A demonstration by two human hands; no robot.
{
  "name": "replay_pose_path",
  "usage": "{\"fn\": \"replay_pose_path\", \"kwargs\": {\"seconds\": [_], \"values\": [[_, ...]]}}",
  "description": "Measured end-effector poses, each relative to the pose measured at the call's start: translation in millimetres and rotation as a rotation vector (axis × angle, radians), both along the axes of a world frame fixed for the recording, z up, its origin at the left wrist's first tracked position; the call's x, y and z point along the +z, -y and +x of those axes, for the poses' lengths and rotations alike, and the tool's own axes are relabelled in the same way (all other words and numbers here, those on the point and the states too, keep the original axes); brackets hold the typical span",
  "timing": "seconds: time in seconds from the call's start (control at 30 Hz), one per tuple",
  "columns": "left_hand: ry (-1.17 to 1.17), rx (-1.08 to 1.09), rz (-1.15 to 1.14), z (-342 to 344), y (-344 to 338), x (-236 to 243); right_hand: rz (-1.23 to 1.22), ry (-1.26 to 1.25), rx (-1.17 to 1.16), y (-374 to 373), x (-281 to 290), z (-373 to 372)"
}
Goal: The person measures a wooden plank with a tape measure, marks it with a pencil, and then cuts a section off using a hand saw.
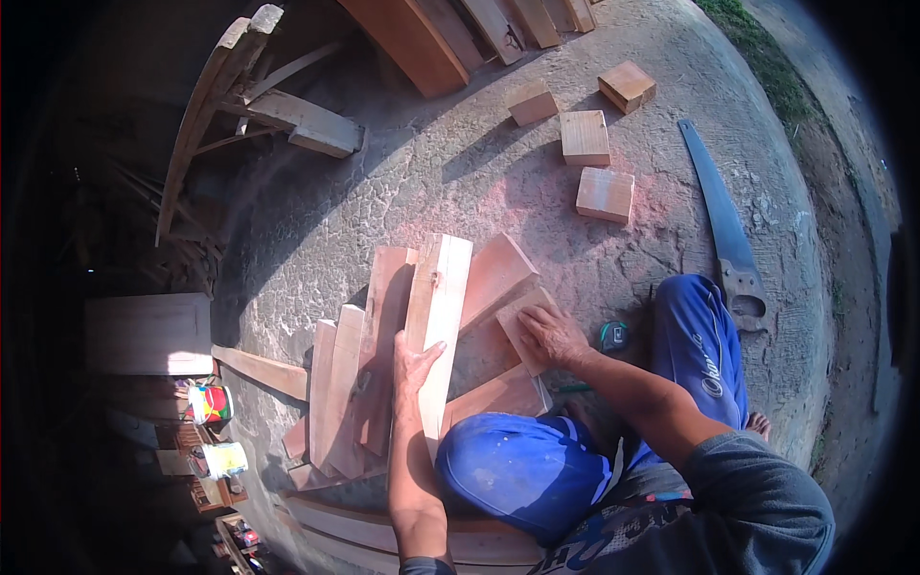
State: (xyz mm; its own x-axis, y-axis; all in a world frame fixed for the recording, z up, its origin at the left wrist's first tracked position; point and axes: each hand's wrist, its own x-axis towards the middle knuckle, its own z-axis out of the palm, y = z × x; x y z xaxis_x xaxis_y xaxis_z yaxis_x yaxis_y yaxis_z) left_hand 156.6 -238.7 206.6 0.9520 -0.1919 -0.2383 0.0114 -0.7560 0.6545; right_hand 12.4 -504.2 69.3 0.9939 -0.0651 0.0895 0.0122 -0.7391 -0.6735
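My left hand (pixel 417 364) is wrapped round a pale squared wooden beam (pixel 443 287), its thumb across the near part of the top face. The beam slants away from me over other reddish boards (pixel 386 287). On the right, my right hand (pixel 554 335) grips a short wooden block (pixel 512 322), fingers spread over its top and right edge. That block lies against a reddish plank (pixel 498 278), with another plank piece (pixel 498 398) nearer my knee. Beside my right forearm lies a small dark green-and-black object (pixel 613 335), perhaps a tape measure.
Several cut wooden blocks (pixel 605 195) stand on the rough concrete floor ahead. A handsaw (pixel 717 201) lies at the right, by my blue-trousered knee (pixel 700 335). Long boards (pixel 412 43) lie at the far side; a wooden trestle (pixel 287 115) stands far left. Paint buckets (pixel 211 404) are at the left.
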Motion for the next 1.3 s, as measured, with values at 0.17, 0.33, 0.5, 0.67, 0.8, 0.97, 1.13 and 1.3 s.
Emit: {"fn": "replay_pose_path", "kwargs": {"seconds": [0.17, 0.33, 0.5, 0.67, 0.8, 0.97, 1.13, 1.3], "values": [[0.046, -0.042, 0.042, 68, 47, -16, -0.034, 0.061, -0.010, 0, -3, 0], [0.124, -0.119, 0.070, 112, 90, -29, -0.035, 0.082, -0.017, -1, -5, 2], [-0.044, -0.108, 0.199, 108, 107, -17, -0.030, 0.096, -0.028, 0, -5, 2], [-0.012, -0.215, 0.271, 88, 124, -17, -0.010, 0.116, -0.034, 0, -5, 2], [0.224, -0.189, 0.373, 54, 136, -20, -0.013, 0.115, -0.037, 1, -3, 2], [0.365, -0.343, 0.413, -9, 133, -24, 0.035, 0.105, -0.014, 3, -4, 1], [0.332, -0.356, 0.462, -51, 125, -41, 0.219, 0.232, -0.383, 1, -19, 3], [0.245, -0.330, 0.244, -31, 111, -58, 0.275, 0.064, -0.502, -2, -35, 11]]}}
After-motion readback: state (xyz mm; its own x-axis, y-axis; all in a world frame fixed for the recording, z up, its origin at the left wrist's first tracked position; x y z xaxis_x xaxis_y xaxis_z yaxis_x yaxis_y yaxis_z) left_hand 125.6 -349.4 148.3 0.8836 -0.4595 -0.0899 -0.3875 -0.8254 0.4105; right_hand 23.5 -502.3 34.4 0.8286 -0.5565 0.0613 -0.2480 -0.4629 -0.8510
